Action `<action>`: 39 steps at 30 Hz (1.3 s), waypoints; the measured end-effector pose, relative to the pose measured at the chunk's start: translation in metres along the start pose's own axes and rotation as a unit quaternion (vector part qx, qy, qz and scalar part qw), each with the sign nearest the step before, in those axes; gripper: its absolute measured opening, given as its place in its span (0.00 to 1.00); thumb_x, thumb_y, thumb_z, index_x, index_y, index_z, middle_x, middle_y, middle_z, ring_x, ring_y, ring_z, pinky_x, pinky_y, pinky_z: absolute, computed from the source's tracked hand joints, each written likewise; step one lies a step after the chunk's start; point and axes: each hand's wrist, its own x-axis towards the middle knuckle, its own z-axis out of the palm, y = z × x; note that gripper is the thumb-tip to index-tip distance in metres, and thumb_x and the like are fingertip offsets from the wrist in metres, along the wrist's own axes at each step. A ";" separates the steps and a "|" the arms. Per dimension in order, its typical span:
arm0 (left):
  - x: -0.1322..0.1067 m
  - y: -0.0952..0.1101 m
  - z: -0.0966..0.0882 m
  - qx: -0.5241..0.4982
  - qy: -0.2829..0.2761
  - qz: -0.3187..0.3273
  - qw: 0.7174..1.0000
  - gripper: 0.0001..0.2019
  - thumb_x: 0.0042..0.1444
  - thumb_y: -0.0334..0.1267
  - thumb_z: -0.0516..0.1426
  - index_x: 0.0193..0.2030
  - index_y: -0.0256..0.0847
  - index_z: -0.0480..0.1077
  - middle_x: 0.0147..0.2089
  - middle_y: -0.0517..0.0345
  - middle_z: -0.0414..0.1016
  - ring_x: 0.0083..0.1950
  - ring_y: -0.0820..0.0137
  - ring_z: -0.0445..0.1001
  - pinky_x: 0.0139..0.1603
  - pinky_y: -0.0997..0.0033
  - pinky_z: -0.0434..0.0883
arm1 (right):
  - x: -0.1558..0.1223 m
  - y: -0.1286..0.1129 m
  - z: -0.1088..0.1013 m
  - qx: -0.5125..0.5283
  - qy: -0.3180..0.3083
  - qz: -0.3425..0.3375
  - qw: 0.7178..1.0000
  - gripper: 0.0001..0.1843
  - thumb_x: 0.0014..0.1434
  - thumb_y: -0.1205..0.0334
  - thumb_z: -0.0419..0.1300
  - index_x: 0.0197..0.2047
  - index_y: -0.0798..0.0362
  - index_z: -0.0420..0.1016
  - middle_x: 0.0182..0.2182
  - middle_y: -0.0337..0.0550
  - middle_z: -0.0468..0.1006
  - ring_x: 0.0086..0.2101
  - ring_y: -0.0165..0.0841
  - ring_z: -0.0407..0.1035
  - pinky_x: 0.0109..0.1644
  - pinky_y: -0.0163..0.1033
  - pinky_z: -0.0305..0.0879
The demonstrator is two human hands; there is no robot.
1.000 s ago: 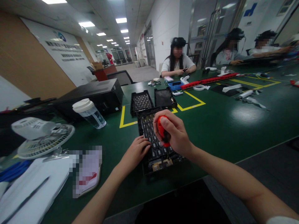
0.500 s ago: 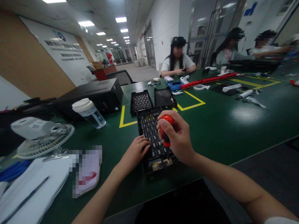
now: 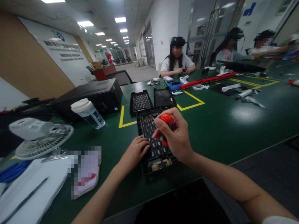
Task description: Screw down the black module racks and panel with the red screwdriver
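Note:
A black rectangular panel (image 3: 149, 124) with rows of small cells lies on the green table in front of me. My right hand (image 3: 177, 137) is closed around a screwdriver with a red and black handle (image 3: 166, 119), held upright with its tip down on the panel's near end. My left hand (image 3: 135, 152) rests on the panel's left edge, fingers curled and pressing it down. The screwdriver's tip is hidden behind my fingers.
Two more black trays (image 3: 140, 101) sit behind the panel inside yellow tape marks. A lidded cup (image 3: 87, 113), a black box (image 3: 93, 93), a small fan (image 3: 39, 138) and papers (image 3: 35, 183) lie at the left. People sit across the table among tools (image 3: 203, 81).
My right hand has turned and shifted slightly right on the screwdriver handle, so more of the red top shows. My left hand has stayed on the panel.

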 end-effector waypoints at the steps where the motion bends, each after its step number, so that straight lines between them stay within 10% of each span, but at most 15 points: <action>1: 0.000 0.000 0.000 -0.003 0.000 -0.001 1.000 0.10 0.62 0.37 0.51 0.44 0.40 0.73 0.49 0.53 0.74 0.60 0.60 0.64 0.62 0.53 0.64 | 0.000 -0.001 0.000 -0.003 0.000 0.001 1.000 0.10 0.56 0.58 0.61 0.34 0.52 0.64 0.27 0.32 0.66 0.22 0.21 0.67 0.24 0.28 0.66; 14: 0.000 0.003 -0.002 0.001 0.001 -0.004 1.000 0.10 0.62 0.37 0.52 0.44 0.40 0.73 0.49 0.53 0.75 0.58 0.61 0.66 0.61 0.54 0.65 | 0.007 0.006 -0.005 0.120 -0.106 0.057 0.985 0.14 0.57 0.51 0.60 0.36 0.51 0.62 0.24 0.31 0.66 0.17 0.20 0.58 0.20 0.27 0.56; 19: 0.000 0.001 -0.002 -0.003 -0.004 0.000 1.000 0.10 0.62 0.37 0.51 0.44 0.41 0.73 0.48 0.54 0.75 0.58 0.61 0.66 0.60 0.53 0.65 | 0.016 0.010 -0.012 0.221 -0.176 0.104 0.954 0.18 0.66 0.49 0.43 0.41 0.52 0.66 0.25 0.36 0.69 0.19 0.23 0.62 0.21 0.29 0.58; 29: 0.000 0.003 -0.004 0.003 0.000 -0.010 1.000 0.09 0.61 0.35 0.52 0.43 0.41 0.73 0.49 0.53 0.74 0.58 0.61 0.66 0.60 0.54 0.66 | 0.054 0.033 -0.028 0.311 -0.433 0.152 0.832 0.16 0.58 0.48 0.51 0.40 0.53 0.66 0.30 0.39 0.72 0.23 0.30 0.70 0.25 0.37 0.67; 39: 0.002 0.006 -0.007 0.008 -0.008 -0.014 1.000 0.09 0.61 0.35 0.52 0.43 0.41 0.73 0.48 0.53 0.75 0.56 0.61 0.68 0.59 0.54 0.67 | 0.081 0.050 -0.013 0.342 -0.459 0.232 0.786 0.13 0.44 0.51 0.51 0.28 0.50 0.54 0.27 0.44 0.74 0.29 0.39 0.72 0.31 0.48 0.71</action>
